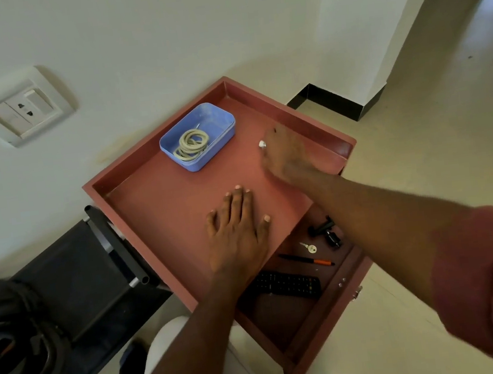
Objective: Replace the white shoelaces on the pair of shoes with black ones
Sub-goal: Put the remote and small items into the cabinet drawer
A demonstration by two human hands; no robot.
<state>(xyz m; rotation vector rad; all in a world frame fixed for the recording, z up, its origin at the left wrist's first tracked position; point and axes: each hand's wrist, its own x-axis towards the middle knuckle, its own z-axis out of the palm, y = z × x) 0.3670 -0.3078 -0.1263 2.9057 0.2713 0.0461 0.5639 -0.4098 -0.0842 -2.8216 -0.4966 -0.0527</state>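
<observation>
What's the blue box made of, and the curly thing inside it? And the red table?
The blue box looks like smooth moulded plastic, with rounded corners and thin walls. The coiled lace inside seems to be woven cord, pale and matte. The red table is probably painted wood, with a flat, dull finish.

Table (pixel 154 204): reddish-brown, raised rim on all sides. On top: blue plastic box (pixel 218 122) near the far corner, holding a coiled pale lace (pixel 192 145); left hand (pixel 238 234) lying flat, palm down, on the bare surface near the front edge.
</observation>
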